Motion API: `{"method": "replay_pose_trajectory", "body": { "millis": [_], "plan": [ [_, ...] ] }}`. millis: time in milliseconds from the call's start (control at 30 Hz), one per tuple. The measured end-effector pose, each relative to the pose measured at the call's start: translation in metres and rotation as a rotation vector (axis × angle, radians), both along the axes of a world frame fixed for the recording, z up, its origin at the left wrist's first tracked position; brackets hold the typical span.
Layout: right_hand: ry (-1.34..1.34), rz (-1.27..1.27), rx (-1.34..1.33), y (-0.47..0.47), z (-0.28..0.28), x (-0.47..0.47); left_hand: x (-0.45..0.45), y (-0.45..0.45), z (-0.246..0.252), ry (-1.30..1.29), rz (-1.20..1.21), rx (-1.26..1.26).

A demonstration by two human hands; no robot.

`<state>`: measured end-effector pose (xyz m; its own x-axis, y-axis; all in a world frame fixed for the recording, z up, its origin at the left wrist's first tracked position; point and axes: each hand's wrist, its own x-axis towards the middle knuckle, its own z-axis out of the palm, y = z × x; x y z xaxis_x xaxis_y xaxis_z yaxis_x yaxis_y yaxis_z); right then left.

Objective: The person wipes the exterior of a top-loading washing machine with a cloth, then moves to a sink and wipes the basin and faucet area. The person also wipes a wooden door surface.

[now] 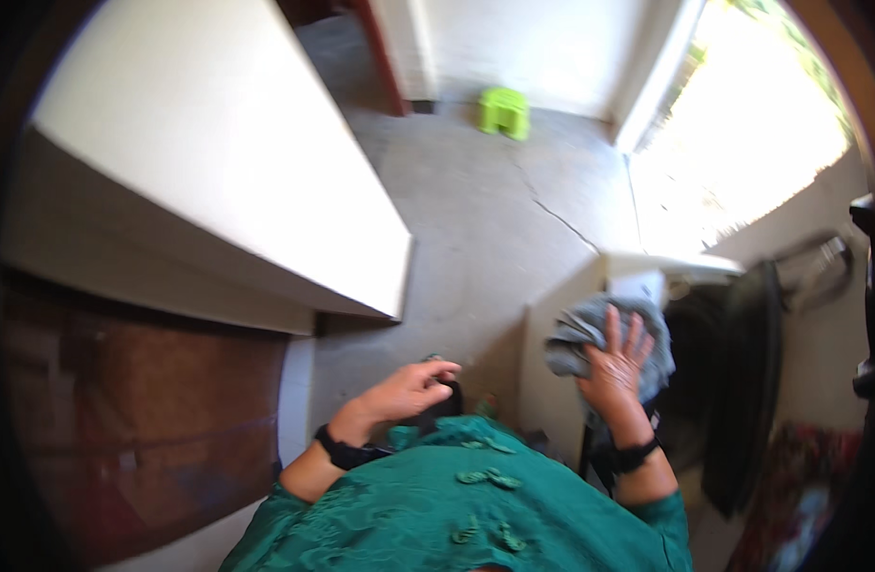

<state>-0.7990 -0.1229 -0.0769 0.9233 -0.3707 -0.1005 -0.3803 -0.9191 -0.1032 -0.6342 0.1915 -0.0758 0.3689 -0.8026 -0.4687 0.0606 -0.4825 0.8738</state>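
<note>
My right hand [612,372] lies on a bunched grey cloth [577,332], fingers spread over it and thumb towards its left side. Beneath the cloth is the top of a pale cabinet-like piece of furniture [559,386]; the cloth hides much of that surface. My left hand [412,390] hovers in front of my green shirt [437,500], holding nothing, its fingers loosely bent and the thumb apart from them. Both wrists wear black bands.
A large white panel or cabinet [251,157] juts in from the left, above brown wooden furniture [165,400]. Dark bag-like items [745,372] stand right of the cloth. Ahead, a green plastic stool [505,111] sits on the cracked concrete floor [466,200], near a bright doorway [752,136].
</note>
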Motion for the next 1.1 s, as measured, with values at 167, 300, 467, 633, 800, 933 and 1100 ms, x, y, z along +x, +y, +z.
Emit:
{"method": "replay_pose_trajectory", "body": {
  "millis": [167,300,467,633,800,933,1100],
  "plan": [
    [-0.009,-0.065,-0.013,-0.001,0.010,0.040,0.045,0.008,0.000,0.023,-0.008,-0.024],
    [0.046,-0.143,-0.012,0.006,0.011,0.047,0.063,0.019,-0.001,0.068,-0.013,-0.022],
    [0.146,-0.230,-0.027,0.008,0.005,0.054,0.084,0.037,-0.009,0.105,0.027,-0.063],
    [0.202,-0.311,-0.021,0.007,0.001,0.066,0.121,0.048,-0.011,0.093,0.008,-0.057],
    [0.436,-0.308,0.003,-0.010,-0.005,0.080,0.149,0.042,-0.016,0.088,0.020,-0.060],
    [0.703,-0.245,0.132,-0.050,-0.036,0.095,0.181,0.028,-0.022,0.082,0.049,-0.076],
    [1.007,0.381,0.362,-0.124,-0.121,0.124,0.235,0.001,-0.025,0.012,0.179,-0.066]
  ]
}}
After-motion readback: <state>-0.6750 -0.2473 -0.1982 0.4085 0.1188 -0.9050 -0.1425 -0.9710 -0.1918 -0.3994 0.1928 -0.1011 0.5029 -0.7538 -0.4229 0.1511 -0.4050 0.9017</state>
